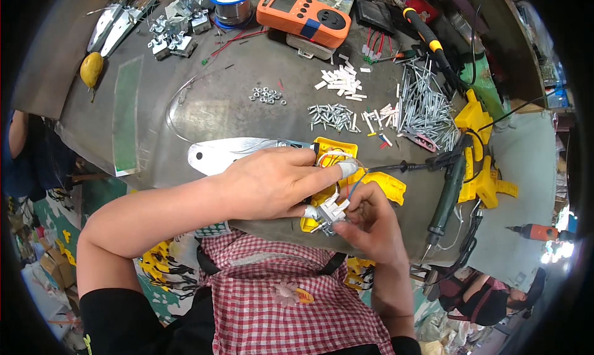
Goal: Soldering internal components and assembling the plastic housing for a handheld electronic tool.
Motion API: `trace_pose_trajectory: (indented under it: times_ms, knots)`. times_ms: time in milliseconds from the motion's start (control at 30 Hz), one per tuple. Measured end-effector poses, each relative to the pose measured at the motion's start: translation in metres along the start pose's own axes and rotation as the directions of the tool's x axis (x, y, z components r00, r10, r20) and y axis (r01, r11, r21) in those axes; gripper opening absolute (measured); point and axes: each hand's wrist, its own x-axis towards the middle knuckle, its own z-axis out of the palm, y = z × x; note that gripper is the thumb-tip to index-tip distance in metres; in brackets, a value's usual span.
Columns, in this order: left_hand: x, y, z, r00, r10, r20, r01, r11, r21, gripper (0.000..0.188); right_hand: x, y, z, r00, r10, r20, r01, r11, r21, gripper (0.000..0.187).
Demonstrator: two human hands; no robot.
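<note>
My left hand (272,180) reaches palm-down over an opened yellow plastic housing (385,186), gripping it, with white coverings on two fingertips. Between the two hands sits a small metal and white block (333,210), joined to thin coloured wires (354,183). My right hand (374,224) curls its thumb and fingers around the block's right side; its fingertips are partly hidden. A long silver metal plate (209,157) with a rounded end runs under my left hand toward the housing. What lies beneath my left palm is hidden.
Nuts (267,95), short screws (333,117), white sleeves (341,81) and long screws (427,104) lie in piles. An orange meter (303,16) and solder spool (232,3) stand behind. A soldering iron (447,197) and yellow shells (486,181) lie right. Another person (489,298) is lower right.
</note>
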Motion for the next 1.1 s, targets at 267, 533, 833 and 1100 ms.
trace_pose_trajectory:
  times_ms: [267, 533, 833, 1100]
  knots:
    - [0.002, -0.005, -0.001, 0.996, 0.077, -0.039, -0.077, 0.997, -0.004, 0.08, -0.004, 0.013, 0.007, 0.947, -0.303, -0.104, 0.281, 0.942, -0.182, 0.047]
    - [-0.001, -0.005, 0.004, 0.996, 0.067, -0.056, -0.068, 0.998, -0.012, 0.078, -0.003, -0.01, -0.006, 0.973, -0.179, 0.145, 0.224, 0.879, -0.421, 0.041]
    - [-0.002, -0.005, 0.0, 0.995, 0.095, 0.032, -0.096, 0.995, 0.015, 0.07, -0.003, -0.005, -0.001, 0.986, -0.163, -0.021, 0.147, 0.931, -0.335, 0.037]
    - [-0.001, 0.0, 0.0, 1.0, 0.026, 0.001, -0.026, 1.0, -0.016, 0.068, 0.008, 0.01, 0.028, 0.845, -0.387, -0.369, 0.11, 0.801, -0.589, 0.04]
